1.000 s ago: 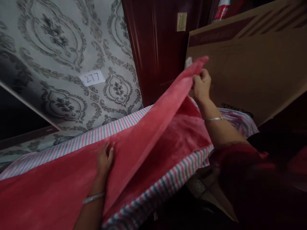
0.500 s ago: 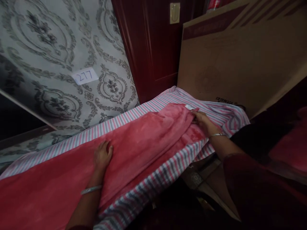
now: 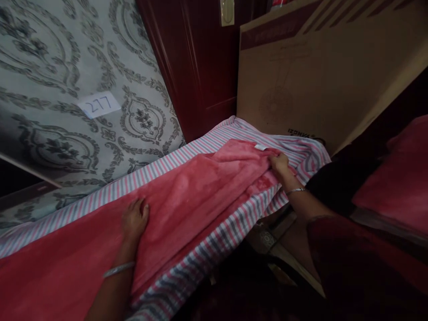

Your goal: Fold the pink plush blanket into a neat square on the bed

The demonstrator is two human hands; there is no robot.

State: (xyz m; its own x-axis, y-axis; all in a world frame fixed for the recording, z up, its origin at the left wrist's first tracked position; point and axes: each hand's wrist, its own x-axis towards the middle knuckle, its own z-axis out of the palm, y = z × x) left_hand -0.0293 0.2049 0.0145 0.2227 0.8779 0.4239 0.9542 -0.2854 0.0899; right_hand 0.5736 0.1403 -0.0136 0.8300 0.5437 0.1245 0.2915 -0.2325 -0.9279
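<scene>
Red blanket [image 3: 180, 191] is lying lengthwise on a striped sheet [image 3: 214, 236], running from the lower left toward the cardboard box [image 3: 301, 80]; stripes are showing along both long sides. Left hand [image 3: 134, 217] is resting palm down on the blanket, fingers extended and fairly close together, gripping nothing. Right hand [image 3: 279, 164] is pinching the blanket's far-end edge, fingers curled in on the fabric (thumb detail too dark to tell). A white tag [image 3: 261, 146] is sticking out of the blanket just beside that hand. Near this end the blanket is folding over itself, with loose creases slanting back toward the left hand. Sheet is bunching up beyond the right hand, near the foot of the box. Both wrists are wearing bracelets: a broad silvery one [image 3: 118, 269] on the left, a thin one [image 3: 296, 190] on the right. Behind, a dark red door [image 3: 190, 58] is standing between the box and the patterned wall [image 3: 143, 116], where a paper label [image 3: 100, 104] is reading 277. More red fabric [image 3: 397, 174] is showing at the right edge.
</scene>
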